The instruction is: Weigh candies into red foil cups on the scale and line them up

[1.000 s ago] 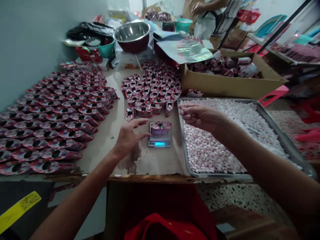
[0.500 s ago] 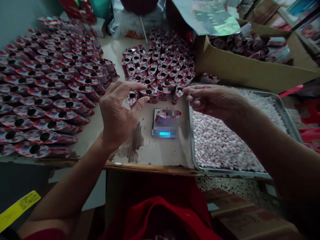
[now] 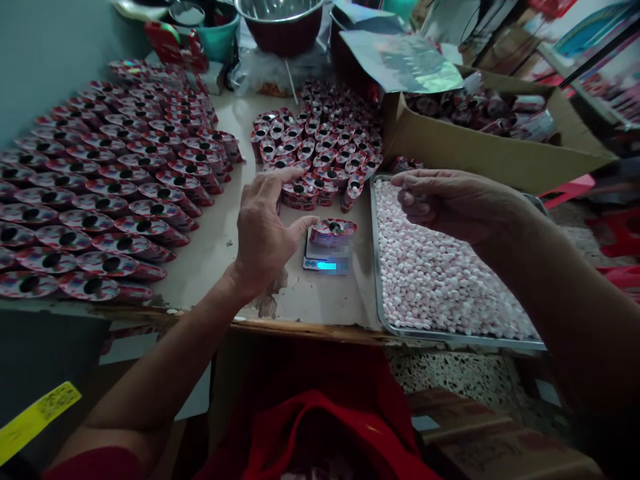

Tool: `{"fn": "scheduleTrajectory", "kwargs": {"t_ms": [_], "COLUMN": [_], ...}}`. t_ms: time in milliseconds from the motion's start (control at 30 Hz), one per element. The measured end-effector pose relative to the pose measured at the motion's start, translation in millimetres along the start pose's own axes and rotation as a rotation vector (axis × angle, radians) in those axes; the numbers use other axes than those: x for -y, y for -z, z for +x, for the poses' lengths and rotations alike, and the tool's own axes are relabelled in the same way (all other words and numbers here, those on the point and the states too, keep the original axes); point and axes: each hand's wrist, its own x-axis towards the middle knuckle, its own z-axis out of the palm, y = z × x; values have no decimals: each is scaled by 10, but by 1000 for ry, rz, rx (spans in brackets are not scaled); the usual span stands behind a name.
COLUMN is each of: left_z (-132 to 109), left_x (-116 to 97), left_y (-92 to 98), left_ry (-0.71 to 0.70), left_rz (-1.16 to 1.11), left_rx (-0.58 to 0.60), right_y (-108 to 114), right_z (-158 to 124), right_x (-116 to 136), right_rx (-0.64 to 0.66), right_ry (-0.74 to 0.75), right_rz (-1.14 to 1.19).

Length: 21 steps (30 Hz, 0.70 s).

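Note:
My left hand (image 3: 265, 230) hovers over the table with its fingers spread in an arch. Its thumb tip is next to a red foil pouch (image 3: 333, 230) that stands open on a small digital scale (image 3: 325, 257) with a lit blue display. My right hand (image 3: 450, 203) is held above the far left corner of a metal tray (image 3: 376, 267), its fingers curled together as in a pinch; what they hold is hidden. The tray is full of small white-pink tablets (image 3: 440, 280). Just behind the scale stands a cluster of open red pouches (image 3: 320, 143).
Rows of lying red pouches (image 3: 100, 193) cover the table's left side up to the wall. A cardboard box (image 3: 480, 150) of packets stands behind the tray. A metal bowl (image 3: 280, 17) and a teal tub (image 3: 220, 30) sit at the back. Red cloth (image 3: 320, 427) lies below the table edge.
My left hand came down from the cluster of pouches towards the scale, its thumb now by the pouch there. My right hand stayed curled over the tray. The view shifted slightly.

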Motion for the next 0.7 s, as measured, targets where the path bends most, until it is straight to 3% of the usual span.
{"fn": "scheduleTrajectory", "kwargs": {"t_ms": [133, 300, 367, 433, 533, 600, 700], "left_z": [-156, -250, -186, -63, 149, 242, 255], "left_x": [151, 318, 274, 150, -108, -236, -258], "left_y": [-238, -684, -779, -800, -772, -783, -887], "left_ry": [82, 206, 125, -76, -457, -664, -811], "left_rz": [-25, -222, -325, -296, -80, 43, 159], "left_rx": [77, 325, 364, 313, 168, 103, 41], "right_y": [226, 695, 687, 518, 117, -121, -323], "right_z": [7, 2, -8, -2, 59, 120, 216], "right_x": [49, -64, -274, -536, -832, -886, -823], "right_rx": [2, -374, -408, -330, -290, -206, -138], "right_ry": [143, 510, 551, 516, 172, 2, -43], "right_rz": [-78, -828, -857, -506, 305, 698, 1050]}}
